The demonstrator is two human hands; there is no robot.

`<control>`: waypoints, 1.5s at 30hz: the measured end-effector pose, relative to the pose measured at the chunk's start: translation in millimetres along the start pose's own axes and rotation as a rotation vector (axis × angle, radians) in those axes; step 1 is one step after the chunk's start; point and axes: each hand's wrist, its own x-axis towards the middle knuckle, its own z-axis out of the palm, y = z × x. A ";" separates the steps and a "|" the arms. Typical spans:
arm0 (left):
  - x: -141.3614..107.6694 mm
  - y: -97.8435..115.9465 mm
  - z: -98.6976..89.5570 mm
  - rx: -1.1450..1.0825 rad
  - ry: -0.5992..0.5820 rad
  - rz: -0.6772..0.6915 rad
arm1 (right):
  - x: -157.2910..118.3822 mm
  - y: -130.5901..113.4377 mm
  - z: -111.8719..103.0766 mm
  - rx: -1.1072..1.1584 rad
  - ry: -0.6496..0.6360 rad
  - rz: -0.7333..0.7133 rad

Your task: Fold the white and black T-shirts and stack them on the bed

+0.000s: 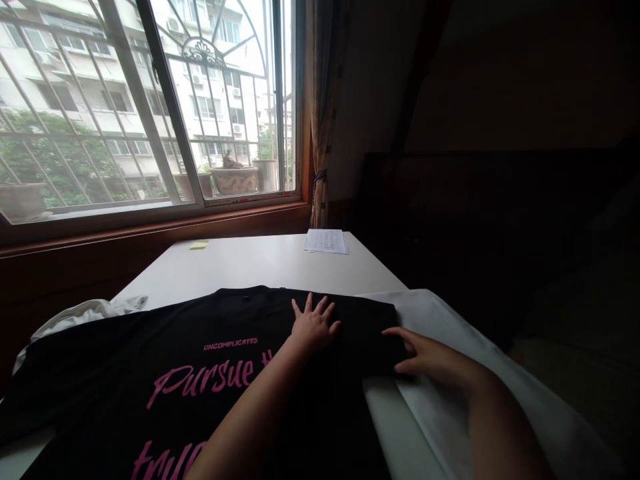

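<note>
Head camera: a black T-shirt (pixel 225 413) lies spread on the white table (pixel 240 263) before me, its pink lettering facing up; I can read "UNCOMPLICATED" and, below it, "Pursue" and "true", the ends of the lower lines covered by my forearm; my left grip (pixel 315 327) is unclenched, palm down on the shirt near its upper edge, fingers fanned wide over the cloth; my right grip (pixel 427 353) is at the end of the sleeve (pixel 373 333) on my right, forefinger and thumb reaching over its edge with a gap between them, the other fingers partly hidden; I cannot tell whether they pinch any fabric.

A pale sheet (pixel 445 320) lies beneath that sleeve end and runs off the right side of the table; a crumpled white cloth (pixel 85 313) sits at the left, partly under the shirt; toward the far edge lie some printed papers (pixel 326 241) and, farther left, a small yellow slip (pixel 199 245); beyond the table stands a window (pixel 171 107) with a tied curtain (pixel 323 133) at its right, and a patterned flowerpot (pixel 235 180) shows through the glass; the right side of the room is very dark.
</note>
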 end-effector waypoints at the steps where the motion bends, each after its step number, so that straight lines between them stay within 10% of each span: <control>1: -0.3 0.1 -0.4 0.002 0.001 0.008 | 1.0 1.4 -0.6 0.052 -0.076 0.022; 5: -0.9 0.3 -2.7 0.010 -0.006 0.084 | 7.3 3.9 -5.6 0.032 -0.152 0.078; 12: 2.8 -0.2 -4.1 0.034 -0.043 0.141 | 30.9 8.1 -1.8 -0.334 0.406 0.038; 20: 3.1 -3.9 -5.3 -0.047 -0.018 0.145 | 30.8 -4.9 4.7 -0.277 0.287 0.127; 26: 1.1 -24.0 -12.2 -0.221 0.235 0.118 | 27.5 -11.1 5.5 -0.205 0.303 0.044; 35: -27.1 -80.4 -28.8 0.032 0.048 0.150 | 15.8 -48.4 15.9 -0.010 0.423 -0.315; 45: -28.1 -76.1 -31.3 0.122 -0.043 0.168 | -10.2 -106.7 73.0 0.071 0.296 -0.761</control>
